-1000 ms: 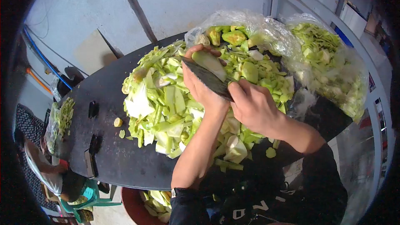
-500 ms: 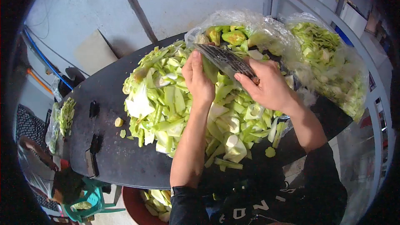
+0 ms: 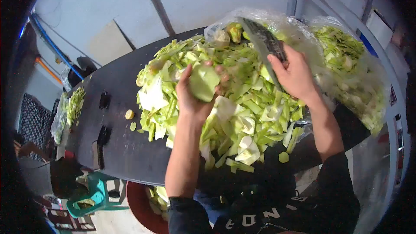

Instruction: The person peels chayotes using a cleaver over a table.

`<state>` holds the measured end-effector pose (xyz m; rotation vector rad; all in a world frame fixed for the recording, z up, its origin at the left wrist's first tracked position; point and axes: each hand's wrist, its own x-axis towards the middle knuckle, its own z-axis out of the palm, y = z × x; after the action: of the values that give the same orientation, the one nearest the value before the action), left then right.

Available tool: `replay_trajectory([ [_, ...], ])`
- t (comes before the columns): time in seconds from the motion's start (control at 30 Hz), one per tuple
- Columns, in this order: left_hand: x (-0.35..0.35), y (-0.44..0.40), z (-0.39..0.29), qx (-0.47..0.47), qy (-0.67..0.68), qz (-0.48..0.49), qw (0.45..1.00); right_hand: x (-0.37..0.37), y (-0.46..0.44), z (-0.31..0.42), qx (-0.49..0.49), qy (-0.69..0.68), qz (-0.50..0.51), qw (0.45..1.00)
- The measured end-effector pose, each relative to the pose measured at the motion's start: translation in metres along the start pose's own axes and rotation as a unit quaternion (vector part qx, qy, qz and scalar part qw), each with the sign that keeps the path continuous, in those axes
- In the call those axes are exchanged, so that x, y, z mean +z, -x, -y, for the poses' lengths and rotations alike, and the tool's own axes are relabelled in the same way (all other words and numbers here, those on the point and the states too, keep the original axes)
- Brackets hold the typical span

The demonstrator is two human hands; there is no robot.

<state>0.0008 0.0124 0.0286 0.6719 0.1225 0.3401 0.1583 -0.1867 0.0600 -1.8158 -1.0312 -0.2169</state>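
My left hand (image 3: 191, 105) is wrapped round a smooth, pale green piece of vegetable (image 3: 204, 81), fingertips showing along its far side. In my right hand (image 3: 295, 74) is a broad, dark-bladed knife (image 3: 261, 39), gripped by its handle with the blade pointing up and away, apart from the piece. The blade is partly blurred. Below both hands spreads a big heap of cut green vegetable slices (image 3: 167, 76) on the dark table (image 3: 117, 147). Yellow-green whole vegetables (image 3: 234, 32) lie behind the blade in a clear plastic bag.
A clear bag of shredded green pieces (image 3: 353, 80) stands at the right beside a grey metal rail (image 3: 392, 143). A dark red tub (image 3: 136, 210) holding pieces sits below the table's front edge. A green plastic chair (image 3: 100, 195) is at the lower left.
My right hand has drawn the knife up and right, away from my left hand. My left hand has come lower and turned, bringing the green piece into fuller view.
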Motion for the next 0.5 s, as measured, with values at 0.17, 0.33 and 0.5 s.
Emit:
replay_trajectory([
  [0.17,-0.044,0.167,-0.042,0.127,-0.227,-0.219,0.940,-0.031,-0.003,-0.008,0.019,0.018,-0.056,0.998],
  [0.33,-0.113,0.316,-0.047,0.359,-0.264,-0.383,0.810,-0.064,-0.013,-0.001,0.099,0.023,-0.120,0.988],
  [0.5,-0.292,0.446,0.055,0.361,-0.092,-0.537,0.757,-0.084,-0.015,-0.003,0.080,-0.024,-0.149,0.985],
])
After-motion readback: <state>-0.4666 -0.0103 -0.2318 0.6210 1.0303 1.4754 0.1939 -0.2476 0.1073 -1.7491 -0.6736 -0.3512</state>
